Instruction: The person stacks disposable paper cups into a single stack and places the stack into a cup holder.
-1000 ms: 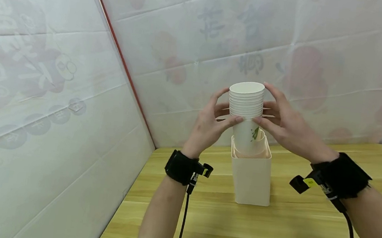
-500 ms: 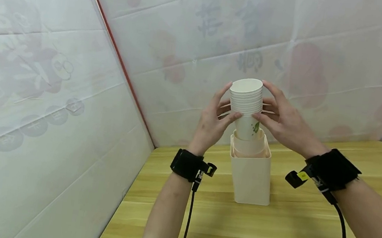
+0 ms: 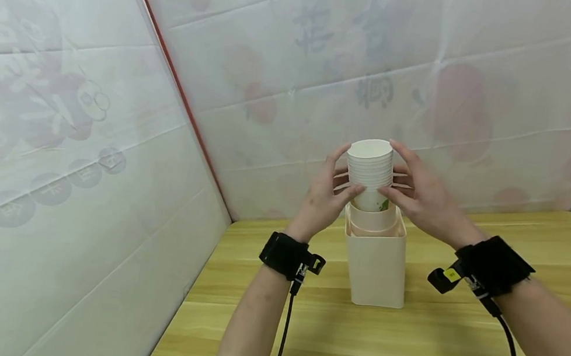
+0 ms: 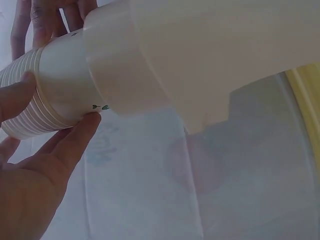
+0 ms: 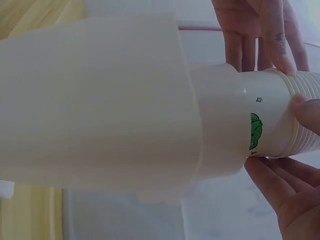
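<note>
A stack of white paper cups with a green print stands upright, mouth up, its lower end inside the round collar of a cream, square-sided cup holder. My left hand grips the stack from the left, thumb in front and fingers spread behind the rims. From the right, my right hand holds it the same way. In the right wrist view the green print shows just above the collar. The left wrist view has the stacked rims between both hands. The cup bottoms are hidden in the collar.
The holder stands on a wood-grain table. White printed sheeting rises behind the table and along its left side, with a red strip at the corner. Black wrist straps with cables are on both arms.
The cup stack rose slightly and shifted over the holder, then came down into the collar. Both hands moved with it, keeping their grip. The holder stayed in place.
</note>
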A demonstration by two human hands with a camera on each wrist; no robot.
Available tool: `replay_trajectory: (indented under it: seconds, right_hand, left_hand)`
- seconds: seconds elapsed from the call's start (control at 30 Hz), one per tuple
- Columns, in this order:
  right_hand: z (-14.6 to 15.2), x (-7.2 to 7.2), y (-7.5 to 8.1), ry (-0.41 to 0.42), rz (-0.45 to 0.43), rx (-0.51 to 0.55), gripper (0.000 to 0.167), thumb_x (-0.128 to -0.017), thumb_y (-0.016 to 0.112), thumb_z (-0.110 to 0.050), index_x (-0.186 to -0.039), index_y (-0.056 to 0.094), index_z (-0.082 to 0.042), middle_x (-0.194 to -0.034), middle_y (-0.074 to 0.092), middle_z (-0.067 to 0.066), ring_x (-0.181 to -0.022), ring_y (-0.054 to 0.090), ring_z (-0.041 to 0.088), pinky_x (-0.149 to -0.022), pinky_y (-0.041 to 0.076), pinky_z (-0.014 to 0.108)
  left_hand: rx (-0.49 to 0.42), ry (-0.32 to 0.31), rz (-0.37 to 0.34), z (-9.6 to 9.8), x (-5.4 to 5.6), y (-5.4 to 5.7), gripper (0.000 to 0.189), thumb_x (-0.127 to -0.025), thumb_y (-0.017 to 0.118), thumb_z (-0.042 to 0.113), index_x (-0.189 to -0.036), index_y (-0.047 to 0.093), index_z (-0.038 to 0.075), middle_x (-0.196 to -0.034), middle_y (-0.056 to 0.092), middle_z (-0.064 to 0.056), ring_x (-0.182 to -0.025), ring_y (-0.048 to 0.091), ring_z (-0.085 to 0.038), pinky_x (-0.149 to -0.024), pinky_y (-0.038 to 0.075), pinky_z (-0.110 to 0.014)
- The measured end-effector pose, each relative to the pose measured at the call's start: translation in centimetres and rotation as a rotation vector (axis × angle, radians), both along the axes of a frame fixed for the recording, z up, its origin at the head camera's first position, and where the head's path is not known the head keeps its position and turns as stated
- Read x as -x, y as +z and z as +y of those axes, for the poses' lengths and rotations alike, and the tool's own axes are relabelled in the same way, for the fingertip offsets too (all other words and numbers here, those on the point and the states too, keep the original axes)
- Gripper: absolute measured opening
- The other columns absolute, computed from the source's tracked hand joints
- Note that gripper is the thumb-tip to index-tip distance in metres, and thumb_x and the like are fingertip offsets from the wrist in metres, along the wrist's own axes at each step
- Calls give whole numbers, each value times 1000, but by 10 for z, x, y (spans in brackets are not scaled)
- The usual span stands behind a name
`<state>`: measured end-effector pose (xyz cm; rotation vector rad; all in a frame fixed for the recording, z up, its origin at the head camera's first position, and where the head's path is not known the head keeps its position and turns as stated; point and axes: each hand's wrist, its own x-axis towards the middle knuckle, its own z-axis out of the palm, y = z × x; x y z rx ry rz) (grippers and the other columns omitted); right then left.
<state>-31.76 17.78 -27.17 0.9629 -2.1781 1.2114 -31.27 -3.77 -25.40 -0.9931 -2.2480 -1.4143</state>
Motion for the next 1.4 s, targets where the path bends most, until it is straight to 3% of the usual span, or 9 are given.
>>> replay_trajectory:
  seconds: [0.13,0.37,0.47,0.67,0.8,0.9,1.0,1.2,1.4]
  right_hand:
    - [0,1,-7,4,15,-3,87,-93,65,0,-159,15,-26,-136,55,28,-115,63,43,-91,53,50]
    - [-2,4,-12,8,47,-6,87,-91,66,3,-159,17,-24,-134,55,29,-113,64,45,-90,53,52]
    - [-1,4,-17,-8,54,-24,86,-91,67,2,-158,19,-20,-133,56,29,-111,65,44,-88,54,52]
    - [0,4,-27,-45,77,-60,86,-89,70,0,-158,21,-18,-131,59,27,-113,64,42,-93,51,56]
    - [2,4,-31,-49,40,-52,81,-92,68,-4,-157,23,-20,-129,61,27,-116,62,44,-95,48,60]
    - [4,3,-36,-39,-11,-37,73,-96,64,-7,-156,24,-20,-131,60,25,-117,62,43,-94,50,58]
    - [6,1,-39,-27,-36,-37,69,-99,59,-9,-156,23,-22,-134,58,25,-118,61,42,-94,50,56]
    - [6,-3,-41,-17,-35,-37,66,-100,55,-5,-156,24,-21,-136,55,28,-119,60,45,-96,49,55]
    - [8,-3,-46,-66,-49,-49,62,-99,49,0,-154,30,-21,-137,57,24,-120,61,40,-98,50,51]
  left_hand:
    - [5,-10,-14,-1,-6,-2,75,-95,60,3,-156,17,14,-141,49,-25,-128,57,-37,-103,51,-35]
    - [-21,-13,37,-2,16,-23,79,-95,62,8,-156,15,27,-140,52,-19,-125,60,-28,-101,51,-27]
    - [-4,-11,40,-2,19,-31,78,-95,61,10,-156,15,27,-139,54,-19,-123,61,-27,-100,51,-27]
    - [23,8,29,-3,18,-43,78,-95,63,17,-156,16,29,-139,55,-17,-125,60,-26,-101,51,-32]
    - [23,0,20,-4,17,-46,78,-95,64,17,-156,16,30,-138,56,-15,-126,59,-22,-100,51,-30]
    - [15,-7,-14,-4,8,-42,76,-95,64,11,-156,20,21,-139,55,-18,-128,57,-25,-102,51,-33]
    - [2,-11,-42,-4,7,-44,75,-95,65,8,-156,23,18,-143,53,-17,-132,53,-25,-105,49,-38]
    - [2,-25,-44,-10,15,-56,71,-98,62,18,-156,23,28,-145,52,-11,-134,52,-18,-107,47,-33]
    - [76,15,-33,-15,14,-64,66,-101,57,31,-157,21,33,-151,48,-5,-139,46,-16,-112,42,-42]
